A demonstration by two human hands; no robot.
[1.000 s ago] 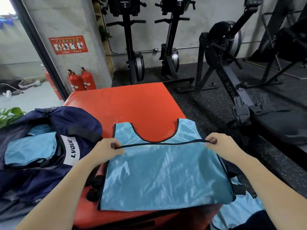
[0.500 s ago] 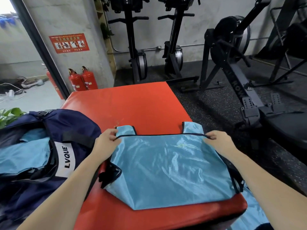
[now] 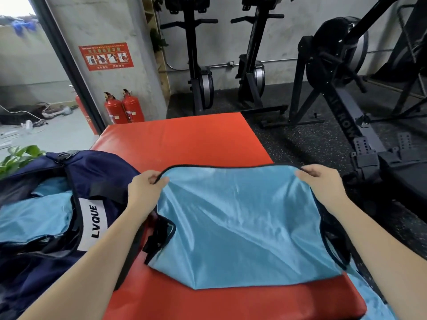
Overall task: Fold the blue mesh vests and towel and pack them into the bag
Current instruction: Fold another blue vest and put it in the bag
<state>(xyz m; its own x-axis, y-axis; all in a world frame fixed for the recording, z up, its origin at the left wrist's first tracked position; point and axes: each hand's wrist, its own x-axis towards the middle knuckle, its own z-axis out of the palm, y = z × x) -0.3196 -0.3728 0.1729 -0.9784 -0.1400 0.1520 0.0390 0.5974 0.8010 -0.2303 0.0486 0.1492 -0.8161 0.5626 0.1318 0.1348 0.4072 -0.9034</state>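
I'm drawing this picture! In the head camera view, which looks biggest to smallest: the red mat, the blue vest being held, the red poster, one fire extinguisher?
1. Red mat
2. Blue vest, nearly as big, partly because it is closer
3. Red poster and fire extinguisher: too alike to rank

Daylight is coming through the open doorway [image 3: 34, 72] at left. Two red fire extinguishers [image 3: 123, 107] are standing against the grey concrete wall [image 3: 108, 21], under a red notice [image 3: 106, 56]. Black rowing machines [image 3: 346, 72] are sitting on the dark speckled floor [image 3: 307, 144], and a green plant [image 3: 18, 155] is showing at far left.
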